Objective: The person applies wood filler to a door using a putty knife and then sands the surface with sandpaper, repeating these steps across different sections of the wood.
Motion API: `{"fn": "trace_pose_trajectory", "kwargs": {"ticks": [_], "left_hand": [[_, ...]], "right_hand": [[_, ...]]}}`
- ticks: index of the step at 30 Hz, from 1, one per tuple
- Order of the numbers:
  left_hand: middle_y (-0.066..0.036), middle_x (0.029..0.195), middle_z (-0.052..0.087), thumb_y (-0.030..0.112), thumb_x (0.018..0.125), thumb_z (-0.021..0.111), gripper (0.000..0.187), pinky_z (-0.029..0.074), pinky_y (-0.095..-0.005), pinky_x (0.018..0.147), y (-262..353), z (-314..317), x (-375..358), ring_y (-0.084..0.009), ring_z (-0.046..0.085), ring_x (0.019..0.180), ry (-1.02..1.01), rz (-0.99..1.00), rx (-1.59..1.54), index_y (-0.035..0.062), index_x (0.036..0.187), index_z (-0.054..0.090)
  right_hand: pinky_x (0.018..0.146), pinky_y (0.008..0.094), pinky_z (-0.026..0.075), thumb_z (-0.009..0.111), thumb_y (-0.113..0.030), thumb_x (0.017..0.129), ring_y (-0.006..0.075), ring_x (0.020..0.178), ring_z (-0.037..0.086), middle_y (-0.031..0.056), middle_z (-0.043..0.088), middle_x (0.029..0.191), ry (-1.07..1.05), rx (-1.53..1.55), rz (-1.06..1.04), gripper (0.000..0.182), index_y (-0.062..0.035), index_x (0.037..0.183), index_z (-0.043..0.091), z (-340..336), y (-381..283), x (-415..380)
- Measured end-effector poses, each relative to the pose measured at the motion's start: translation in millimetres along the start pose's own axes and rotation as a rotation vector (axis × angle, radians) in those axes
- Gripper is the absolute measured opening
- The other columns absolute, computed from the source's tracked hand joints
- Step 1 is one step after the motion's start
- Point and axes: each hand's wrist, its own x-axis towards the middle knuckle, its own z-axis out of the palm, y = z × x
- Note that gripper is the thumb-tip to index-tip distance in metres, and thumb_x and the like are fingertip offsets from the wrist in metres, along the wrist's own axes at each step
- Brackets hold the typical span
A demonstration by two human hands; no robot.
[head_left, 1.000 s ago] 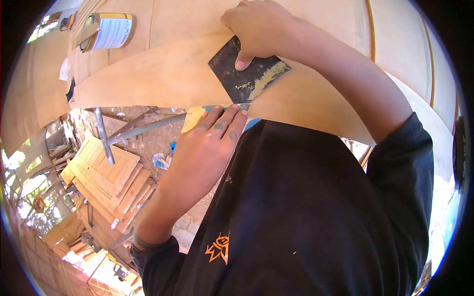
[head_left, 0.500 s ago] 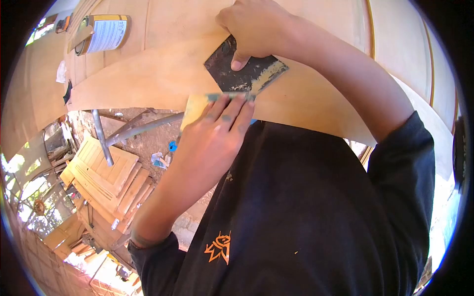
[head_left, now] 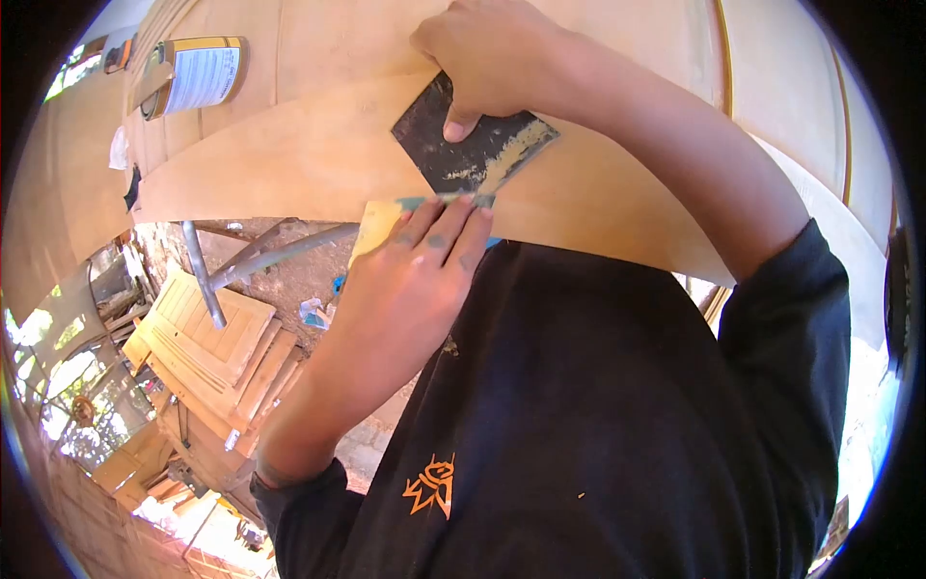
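My right hand (head_left: pixel 487 58) grips a dark, flat putty plate (head_left: pixel 473 135), its thumb pressed on the upper face. Beige putty is smeared along the plate's right and lower edges. Below it, my left hand (head_left: pixel 424 256) is closed over a flat yellow piece (head_left: pixel 376 227) with a grey-green smeared edge, back of the hand up and thumb hidden. That smeared edge meets the plate's lower corner in this view. Grey-green smudges mark the left fingers. Both hands are over the near edge of a pale wooden panel (head_left: pixel 289 164).
A can (head_left: pixel 204 75) with a white label lies on its side at the panel's upper left. Underneath stand grey metal legs (head_left: pixel 200 261). Panelled wooden boards (head_left: pixel 212 333) are stacked on the floor at left. Long brown strips (head_left: pixel 723 58) cross the panel at right.
The yellow piece and my left hand have shifted slightly down relative to the plate. The putty plate has moved a little left. The whole view has also tilted slightly.
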Motion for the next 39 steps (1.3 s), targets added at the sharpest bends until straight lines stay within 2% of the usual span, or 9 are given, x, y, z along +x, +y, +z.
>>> {"fn": "trace_pose_trajectory", "kwargs": {"ticks": [3,12,15,21,24,27,33,39], "left_hand": [[-0.017,0.129,0.064,-0.011,0.075,0.054,0.058,0.055,-0.041,0.093,2,-4,3,-0.0347,0.061,0.121,-0.004,-0.007,-0.041,0.0034,0.131,0.059],[-0.016,0.13,0.063,-0.008,0.078,0.053,0.053,0.055,-0.0402,0.093,-1,-6,-4,-0.032,0.062,0.119,-0.045,0.006,-0.028,0.004,0.13,0.059],[-0.016,0.13,0.063,-0.006,0.08,0.053,0.051,0.056,-0.0407,0.092,1,-8,2,-0.032,0.062,0.119,-0.026,0.004,-0.004,0.0043,0.13,0.059],[-0.015,0.128,0.065,-0.005,0.081,0.052,0.05,0.057,-0.0416,0.089,-1,-4,-7,-0.0322,0.063,0.118,-0.025,0.002,0.021,0.0045,0.129,0.059],[-0.016,0.126,0.066,-0.005,0.08,0.053,0.05,0.057,-0.0418,0.088,-1,-4,2,-0.0324,0.064,0.117,-0.012,0.009,-0.014,0.0039,0.129,0.06],[-0.016,0.125,0.066,-0.007,0.079,0.053,0.052,0.057,-0.0419,0.087,0,-6,0,-0.0327,0.064,0.116,-0.015,0.014,-0.022,0.0034,0.129,0.059],[-0.017,0.127,0.065,-0.011,0.075,0.053,0.057,0.056,-0.0427,0.09,1,-3,4,-0.0335,0.063,0.117,0.002,0.041,-0.023,0.0027,0.13,0.059],[-0.017,0.129,0.064,-0.012,0.074,0.053,0.058,0.056,-0.0429,0.09,4,-2,9,-0.0334,0.062,0.118,0.008,0.005,-0.004,0.0028,0.13,0.058]], "right_hand": [[0.085,0.043,0.056,0.09,-0.036,0.064,0.0339,0.099,0.07,0.0197,0.072,0.1,-0.144,-0.03,0.051,0.054,0.0006,0.099,0.071,-6,-3,9],[0.085,0.0432,0.056,0.09,-0.037,0.063,0.0338,0.099,0.07,0.0193,0.072,0.101,-0.129,-0.015,0.062,0.053,-0.0004,0.097,0.072,-2,-2,11],[0.086,0.0435,0.055,0.09,-0.036,0.064,0.0341,0.101,0.07,0.0197,0.072,0.101,-0.027,0.031,0.015,0.054,-0.0001,0.099,0.072,-4,-1,-1],[0.087,0.0436,0.055,0.09,-0.038,0.064,0.0344,0.103,0.069,0.0189,0.072,0.102,-0.184,-0.044,0.02,0.057,0.0001,0.102,0.07,-6,-2,12],[0.087,0.0433,0.055,0.089,-0.039,0.064,0.0342,0.102,0.069,0.0186,0.072,0.102,0.008,-0.028,-0.031,0.058,0.0,0.102,0.07,0,-1,0],[0.087,0.0428,0.055,0.09,-0.04,0.063,0.034,0.101,0.069,0.0191,0.072,0.102,-0.148,-0.029,0.047,0.059,0.0001,0.102,0.07,-3,-2,13],[0.088,0.042,0.055,0.09,-0.04,0.064,0.0336,0.102,0.069,0.0194,0.072,0.104,-0.05,-0.001,-0.008,0.059,0.0009,0.102,0.07,-13,-6,-6],[0.089,0.0419,0.055,0.089,-0.039,0.064,0.0332,0.103,0.069,0.0206,0.072,0.103,-0.117,0.033,0.055,0.057,0.0011,0.101,0.071,-2,-1,9]]}}
